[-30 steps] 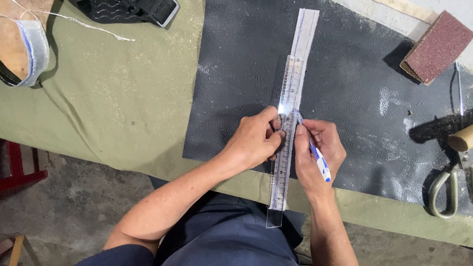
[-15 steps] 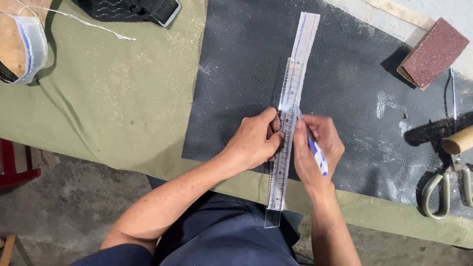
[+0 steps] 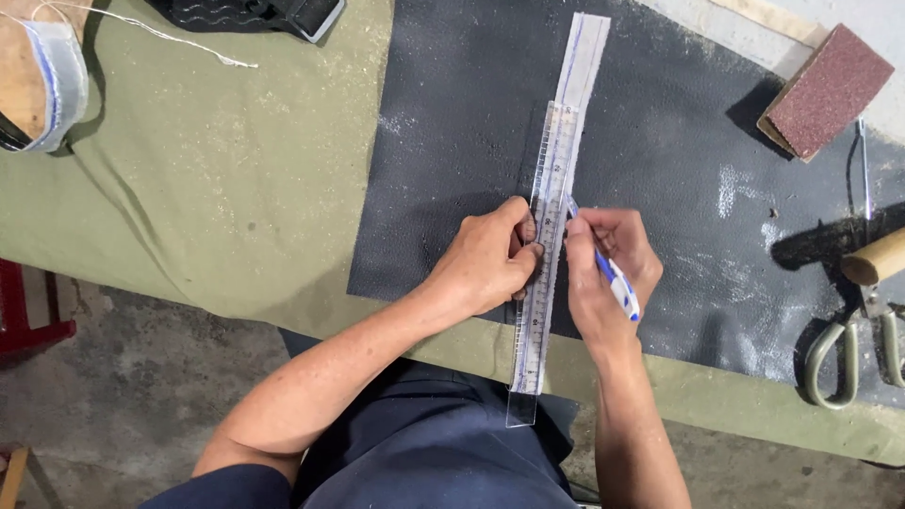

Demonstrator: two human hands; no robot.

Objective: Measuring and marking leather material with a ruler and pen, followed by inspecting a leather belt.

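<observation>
My left hand presses down on a clear plastic ruler that lies lengthwise over a long white strip on a black leather sheet. My right hand holds a blue and white pen, with the tip at the ruler's right edge near the strip. A blue line runs along the strip above the ruler. The ruler's near end sticks out past the table edge over my lap.
The leather lies on an olive green cloth covering the table. A sanding block sits at the far right, scissors and a wooden handle at the right edge. A strap and black item lie at the far left.
My right hand has shifted slightly with the pen along the ruler's edge. The left hand and ruler stay put; the view has moved a little.
</observation>
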